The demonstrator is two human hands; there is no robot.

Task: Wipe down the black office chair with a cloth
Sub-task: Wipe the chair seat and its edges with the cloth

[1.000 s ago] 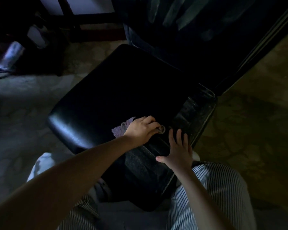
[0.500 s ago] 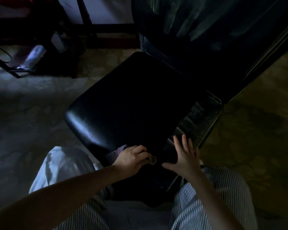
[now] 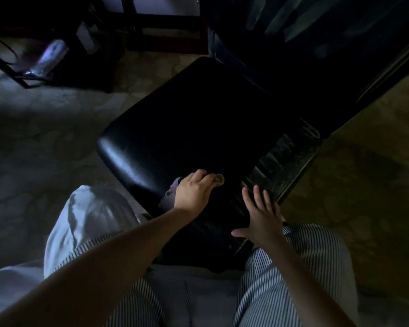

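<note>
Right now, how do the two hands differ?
The left hand curls round the cloth; the right hand lies flat, fingers spread, holding nothing. The left hand sits on the glossy seat; the right hand on the dusty side edge. Both touch the chair.

The left hand [image 3: 194, 192] is knuckles-up, its fingers curled and gripping a cloth [image 3: 171, 194]. The bare left forearm [image 3: 109, 253] stretches in from the lower left. The right hand [image 3: 262, 214] is palm down with fingers straight and slightly spread and the thumb pointing left. The right forearm [image 3: 300, 279] enters from the lower right.
</note>
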